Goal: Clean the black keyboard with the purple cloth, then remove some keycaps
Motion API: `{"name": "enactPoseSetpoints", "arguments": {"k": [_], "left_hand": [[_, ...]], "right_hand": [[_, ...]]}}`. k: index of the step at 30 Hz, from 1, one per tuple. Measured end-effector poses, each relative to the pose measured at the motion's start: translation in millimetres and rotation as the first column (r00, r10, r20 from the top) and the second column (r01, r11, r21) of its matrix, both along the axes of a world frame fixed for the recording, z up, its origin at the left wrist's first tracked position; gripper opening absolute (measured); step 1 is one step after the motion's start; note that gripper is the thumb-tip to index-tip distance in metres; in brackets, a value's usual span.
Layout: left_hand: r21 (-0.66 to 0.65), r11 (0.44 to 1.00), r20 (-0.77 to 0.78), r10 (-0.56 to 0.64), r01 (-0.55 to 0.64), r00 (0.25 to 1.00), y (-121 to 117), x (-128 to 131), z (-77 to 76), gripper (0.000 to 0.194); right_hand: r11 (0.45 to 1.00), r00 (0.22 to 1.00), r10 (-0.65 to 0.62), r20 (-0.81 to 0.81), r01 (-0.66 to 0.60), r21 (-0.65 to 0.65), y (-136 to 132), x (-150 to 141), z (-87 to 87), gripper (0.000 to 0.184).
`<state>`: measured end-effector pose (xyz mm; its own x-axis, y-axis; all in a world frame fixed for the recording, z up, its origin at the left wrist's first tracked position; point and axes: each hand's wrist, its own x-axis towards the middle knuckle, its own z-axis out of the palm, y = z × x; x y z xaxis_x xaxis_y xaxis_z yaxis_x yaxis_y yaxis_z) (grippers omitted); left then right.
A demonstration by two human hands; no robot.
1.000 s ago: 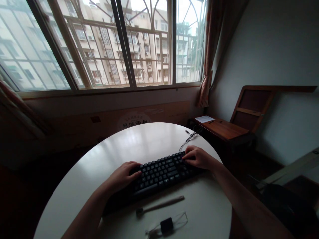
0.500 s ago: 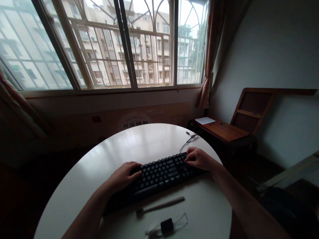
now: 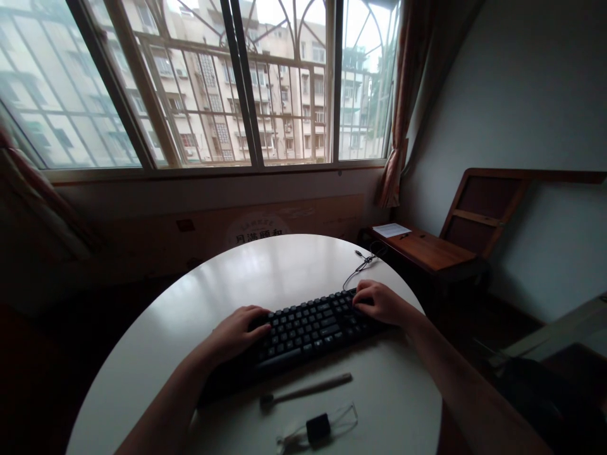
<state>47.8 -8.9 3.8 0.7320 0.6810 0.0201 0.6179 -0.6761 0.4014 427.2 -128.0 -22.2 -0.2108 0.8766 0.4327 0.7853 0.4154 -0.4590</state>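
A black keyboard (image 3: 308, 335) lies at a slant on the round white table (image 3: 227, 278). My left hand (image 3: 244, 328) grips its left end, thumb over the keys and fingers toward the far edge. At the right end, my right hand (image 3: 374, 300) has its thumb and fingers bent together over the upper right keys; whatever is between them is hidden. Nearer to me lies a thin-handled brush (image 3: 308, 390) with a dark head. Below it is a wire keycap puller (image 3: 317, 430) with a black block in its middle.
The keyboard's tied cable (image 3: 365, 260) lies near the table's far right edge. Beyond stands a low wooden bench (image 3: 436, 246) with a sheet of paper (image 3: 391, 229) on it. A barred window (image 3: 284, 114) and curtains are ahead.
My right hand has shifted very slightly to the right over the keys, along with a small drift of the whole view. My left hand, brush and keycap puller stay where they were.
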Motion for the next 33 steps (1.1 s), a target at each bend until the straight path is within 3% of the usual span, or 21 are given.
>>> {"name": "enactPoseSetpoints", "arguments": {"k": [4,8,19,22,25,27,30,33], "left_hand": [[0.007,1.0,-0.007,0.006,-0.006,1.0,-0.8,-0.5,1.3,0.044],[0.002,1.0,0.005,-0.001,0.001,1.0,-1.1,-0.3,1.3,0.044],[0.004,1.0,0.004,0.004,-0.004,1.0,-2.4,1.2,2.4,0.044],[0.015,1.0,0.008,0.003,-0.003,1.0,-1.5,0.5,1.5,0.043],[0.013,1.0,0.0,0.005,-0.005,1.0,-1.0,0.5,1.0,0.042],[0.009,1.0,-0.009,0.006,-0.005,1.0,-1.0,0.9,1.2,0.042],[0.006,1.0,-0.009,0.005,-0.005,1.0,-1.4,1.0,1.6,0.043],[0.008,1.0,0.005,0.003,-0.003,1.0,-1.9,0.4,1.5,0.043]], "right_hand": [[0.999,0.999,0.051,-0.018,-0.051,-0.007,-2.3,0.6,1.8,0.011],[0.998,0.996,0.019,-0.087,-0.015,0.053,1.2,-2.2,-1.0,0.011],[0.998,0.998,0.029,-0.064,-0.025,0.053,-0.5,-3.5,1.3,0.011],[0.987,0.961,-0.076,-0.267,0.111,0.117,0.5,5.0,1.6,0.009],[0.941,0.833,-0.198,-0.517,0.309,0.138,3.8,18.9,-2.0,0.015],[0.924,0.779,-0.23,-0.583,0.363,0.12,5.8,27.0,-5.7,0.023],[0.943,0.78,-0.225,-0.584,0.325,0.071,6.7,31.4,-9.5,0.026],[0.982,0.838,-0.167,-0.519,0.186,-0.015,4.5,26.6,-8.9,0.023]]}}
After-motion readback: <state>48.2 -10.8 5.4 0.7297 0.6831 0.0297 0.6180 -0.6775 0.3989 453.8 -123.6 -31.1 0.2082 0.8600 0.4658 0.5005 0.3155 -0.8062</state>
